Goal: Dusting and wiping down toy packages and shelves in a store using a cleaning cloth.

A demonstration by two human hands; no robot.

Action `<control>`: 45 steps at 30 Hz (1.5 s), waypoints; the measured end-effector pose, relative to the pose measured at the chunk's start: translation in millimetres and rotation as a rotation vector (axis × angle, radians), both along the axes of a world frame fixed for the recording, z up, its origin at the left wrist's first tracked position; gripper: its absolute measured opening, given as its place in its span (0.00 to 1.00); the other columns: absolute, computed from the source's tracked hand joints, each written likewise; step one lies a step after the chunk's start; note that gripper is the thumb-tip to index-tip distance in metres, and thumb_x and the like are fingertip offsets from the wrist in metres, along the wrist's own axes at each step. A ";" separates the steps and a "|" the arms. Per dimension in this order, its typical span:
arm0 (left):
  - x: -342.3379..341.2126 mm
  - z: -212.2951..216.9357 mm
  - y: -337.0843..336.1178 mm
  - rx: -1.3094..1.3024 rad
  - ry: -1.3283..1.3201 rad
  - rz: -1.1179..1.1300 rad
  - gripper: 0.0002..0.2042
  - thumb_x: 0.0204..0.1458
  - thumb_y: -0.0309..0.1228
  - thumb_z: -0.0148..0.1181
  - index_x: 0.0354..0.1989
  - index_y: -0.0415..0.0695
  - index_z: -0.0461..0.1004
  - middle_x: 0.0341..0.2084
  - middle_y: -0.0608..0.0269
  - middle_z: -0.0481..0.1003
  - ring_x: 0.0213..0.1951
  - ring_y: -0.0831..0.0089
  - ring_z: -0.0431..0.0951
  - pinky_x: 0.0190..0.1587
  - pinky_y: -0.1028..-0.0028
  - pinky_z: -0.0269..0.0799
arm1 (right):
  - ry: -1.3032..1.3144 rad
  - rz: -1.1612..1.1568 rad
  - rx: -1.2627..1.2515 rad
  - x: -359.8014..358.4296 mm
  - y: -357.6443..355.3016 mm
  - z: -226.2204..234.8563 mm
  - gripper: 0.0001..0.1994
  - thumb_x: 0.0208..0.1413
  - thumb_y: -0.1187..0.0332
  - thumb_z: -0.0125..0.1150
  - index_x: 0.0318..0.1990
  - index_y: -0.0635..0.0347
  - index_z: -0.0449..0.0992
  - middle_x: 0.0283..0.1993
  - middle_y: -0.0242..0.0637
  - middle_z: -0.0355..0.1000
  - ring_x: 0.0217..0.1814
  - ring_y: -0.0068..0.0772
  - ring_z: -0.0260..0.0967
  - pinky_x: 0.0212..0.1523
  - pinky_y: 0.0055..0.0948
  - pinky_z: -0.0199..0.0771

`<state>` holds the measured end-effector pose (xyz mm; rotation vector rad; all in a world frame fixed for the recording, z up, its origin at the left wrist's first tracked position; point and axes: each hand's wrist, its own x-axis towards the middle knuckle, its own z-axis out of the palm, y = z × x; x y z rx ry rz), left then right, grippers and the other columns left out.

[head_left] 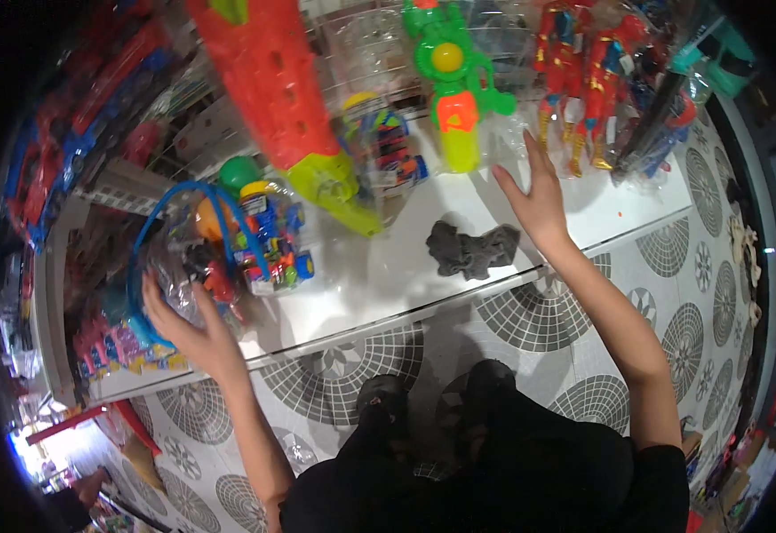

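Note:
My left hand (197,333) has its fingers apart beside a clear plastic toy package with a blue looped handle (244,233); I cannot tell whether it touches it. My right hand (537,200) is open over the white shelf (343,298), fingers pointing away from me. It is between a green and yellow toy water gun (459,133) and red and gold action figures (599,98) in clear wrapping. A crumpled dark grey cloth (469,250) lies near the shelf's front edge, left of my right forearm. A large red toy with a lime-green end (272,89) leans over the shelf's middle.
Small bagged toys (272,240) and a colourful packaged toy (388,147) stand farther back. Pink toys (112,342) fill the left end. A wire rack (361,58) rises behind. The patterned tile floor (343,364) lies below, and another person's hand (92,486) shows at lower left.

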<state>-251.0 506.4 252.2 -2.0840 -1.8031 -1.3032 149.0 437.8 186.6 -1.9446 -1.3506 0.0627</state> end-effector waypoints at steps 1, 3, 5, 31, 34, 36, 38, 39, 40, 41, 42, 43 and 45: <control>11.0 -3.5 -12.1 0.011 0.019 -0.094 0.25 0.54 0.29 0.55 0.59 0.37 0.59 0.59 0.47 0.59 0.62 0.55 0.57 0.63 0.63 0.48 | -0.055 -0.012 0.045 5.1 12.8 -2.4 0.38 0.51 0.55 0.61 0.61 0.76 0.54 0.61 0.62 0.57 0.65 0.56 0.52 0.64 0.42 0.53; 32.5 -9.8 -34.8 0.026 0.035 -0.185 0.23 0.54 0.27 0.54 0.59 0.38 0.60 0.60 0.47 0.58 0.63 0.54 0.55 0.64 0.62 0.48 | -0.167 0.004 0.010 -9.5 39.9 -5.0 0.45 0.47 0.52 0.65 0.62 0.78 0.51 0.62 0.63 0.54 0.67 0.54 0.50 0.64 0.40 0.53; 52.9 -15.2 -53.6 -0.043 0.097 -0.337 0.22 0.52 0.25 0.53 0.57 0.38 0.62 0.60 0.47 0.58 0.64 0.52 0.53 0.64 0.59 0.46 | -0.159 -0.098 -0.014 -34.4 71.5 -19.1 0.44 0.44 0.52 0.66 0.61 0.76 0.53 0.61 0.62 0.56 0.65 0.55 0.53 0.62 0.40 0.57; 26.3 -52.6 -133.3 -1.154 -1.034 -0.402 0.35 0.36 0.31 0.64 0.57 0.38 0.59 0.47 0.55 0.68 0.51 0.61 0.69 0.56 0.62 0.64 | -0.366 0.807 -0.292 -35.3 -59.8 -55.3 0.25 0.49 0.66 0.56 0.59 0.47 0.67 0.69 0.40 0.51 0.72 0.43 0.45 0.68 0.45 0.46; 18.6 -45.6 -133.9 -1.053 -1.121 -0.269 0.34 0.36 0.30 0.64 0.56 0.39 0.60 0.47 0.56 0.69 0.49 0.62 0.69 0.54 0.63 0.64 | -0.389 0.527 -0.109 -3.6 4.1 -70.8 0.26 0.52 0.70 0.52 0.62 0.53 0.62 0.68 0.42 0.52 0.69 0.46 0.49 0.65 0.44 0.50; 19.5 -44.7 -131.4 -1.012 -1.170 -0.277 0.30 0.37 0.28 0.64 0.53 0.38 0.63 0.45 0.58 0.69 0.46 0.64 0.71 0.51 0.65 0.66 | -0.440 0.340 -0.006 27.5 51.2 -76.6 0.25 0.55 0.70 0.50 0.63 0.54 0.60 0.67 0.44 0.53 0.68 0.47 0.50 0.64 0.41 0.53; 23.5 -45.5 -129.2 -0.984 -1.228 -0.304 0.26 0.39 0.26 0.63 0.50 0.38 0.65 0.43 0.60 0.70 0.42 0.67 0.72 0.48 0.68 0.67 | -0.477 0.024 -0.062 65.3 84.6 -85.7 0.25 0.58 0.64 0.44 0.64 0.54 0.58 0.67 0.46 0.53 0.67 0.50 0.52 0.64 0.43 0.52; 28.4 -46.4 -128.6 -1.002 -1.234 -0.319 0.26 0.39 0.26 0.63 0.50 0.38 0.65 0.43 0.60 0.70 0.42 0.67 0.72 0.48 0.68 0.67 | -0.536 -0.140 -0.022 88.8 98.2 -92.8 0.24 0.58 0.63 0.45 0.63 0.56 0.59 0.65 0.46 0.56 0.66 0.51 0.53 0.64 0.43 0.53; 26.5 -44.0 -128.5 -1.042 -1.183 -0.325 0.26 0.39 0.27 0.64 0.50 0.38 0.66 0.41 0.60 0.70 0.41 0.67 0.72 0.47 0.68 0.67 | -0.527 -0.140 -0.027 83.4 108.7 -97.1 0.24 0.58 0.63 0.45 0.63 0.56 0.59 0.65 0.46 0.56 0.66 0.51 0.53 0.64 0.43 0.53; 24.5 -42.4 -128.9 -1.085 -1.132 -0.337 0.25 0.39 0.28 0.64 0.49 0.38 0.66 0.40 0.61 0.70 0.40 0.68 0.71 0.46 0.69 0.67 | -0.492 -0.217 -0.080 74.3 118.9 -96.3 0.24 0.56 0.64 0.45 0.61 0.59 0.61 0.64 0.46 0.58 0.66 0.49 0.53 0.63 0.43 0.54; 23.8 -42.9 -130.7 -1.096 -1.128 -0.341 0.25 0.39 0.28 0.64 0.49 0.38 0.66 0.40 0.61 0.70 0.40 0.68 0.71 0.46 0.69 0.67 | -0.460 -0.298 -0.134 68.0 125.6 -93.7 0.23 0.55 0.64 0.45 0.59 0.62 0.63 0.62 0.46 0.60 0.66 0.47 0.53 0.61 0.43 0.56; 17.7 -42.2 -133.0 -1.116 -1.111 -0.301 0.25 0.38 0.27 0.64 0.49 0.38 0.66 0.40 0.61 0.71 0.40 0.68 0.71 0.46 0.69 0.67 | -0.301 -0.127 0.015 43.9 124.2 -93.8 0.22 0.51 0.67 0.47 0.55 0.66 0.66 0.57 0.48 0.64 0.61 0.51 0.57 0.59 0.44 0.58; 14.3 -40.4 -132.4 -1.133 -1.094 -0.267 0.25 0.38 0.27 0.64 0.48 0.38 0.67 0.40 0.61 0.71 0.41 0.68 0.71 0.47 0.69 0.66 | -0.341 0.219 0.171 0.3 95.6 -114.6 0.22 0.45 0.73 0.52 0.51 0.66 0.68 0.53 0.50 0.65 0.54 0.53 0.62 0.56 0.43 0.61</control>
